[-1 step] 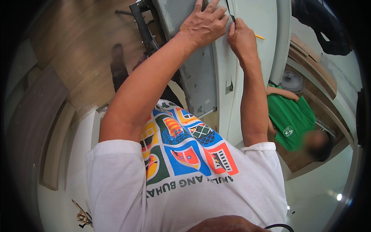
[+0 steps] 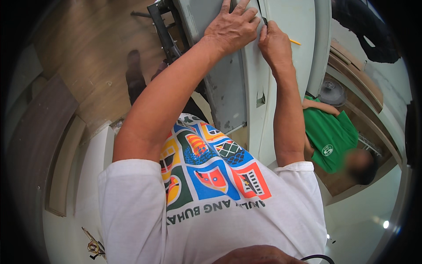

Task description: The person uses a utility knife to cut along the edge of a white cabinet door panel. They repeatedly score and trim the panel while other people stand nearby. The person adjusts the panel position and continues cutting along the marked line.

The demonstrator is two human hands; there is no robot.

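Note:
My left hand lies with its fingers spread at the top of the view, pressing on a grey panel by the edge of a long white panel. Just right of it, my right hand is closed around a small dark tool. Only a bit of the tool shows above the fingers, so its kind is unclear. A thin dark gap runs along the white panel near both hands. Lower down, the panel has a small notched cutout. A yellow pencil sticks out beside my right hand.
A person in a green shirt is at the right, near a grey fan. Boards lean behind them. A black metal frame stands left of the grey panel. Brown boards and a cable bundle are at the left.

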